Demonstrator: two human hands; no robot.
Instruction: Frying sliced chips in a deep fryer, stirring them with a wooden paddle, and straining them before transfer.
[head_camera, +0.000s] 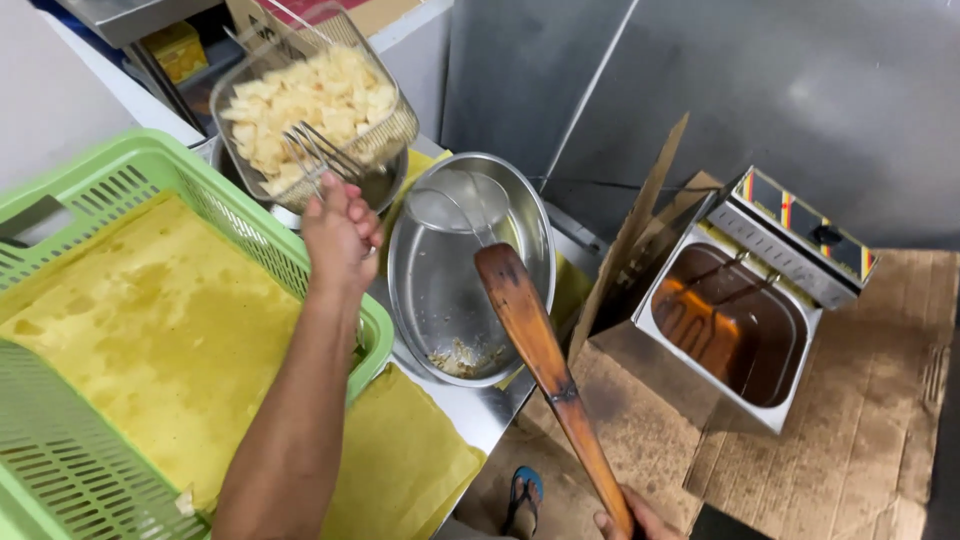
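Left hand (340, 232) closed around the wire handle of a mesh fry basket (385, 135); the basket is held tilted over a round metal pan (385, 185) at the back of the counter. The basket holds a heap of pale yellow fried chips (305, 105).

Right hand (635, 520) at the bottom edge of the frame, only partly visible — fingers wrapped about the end of a long wooden paddle (545, 365). The paddle slants up and left; its blade end lies over the rim of an oval steel bowl (440, 300).

Oval bowl: just right of the left forearm, with a few crumbs at the near end and a wire skimmer (450, 205) resting inside at the far end.

Near left: green plastic crate (240, 215) lined with oil-stained yellow paper (150, 330), touching the forearm's left side. A second yellow sheet (400, 465) lies on the steel counter in front of it.

Right of the counter — an upright piece of cardboard (635, 235) stands between the bowl and a steel electric fryer (730, 320) with dark oil. The fryer sits lower, on flattened cardboard (870, 400). A sandalled foot (522, 495) shows below the counter edge.
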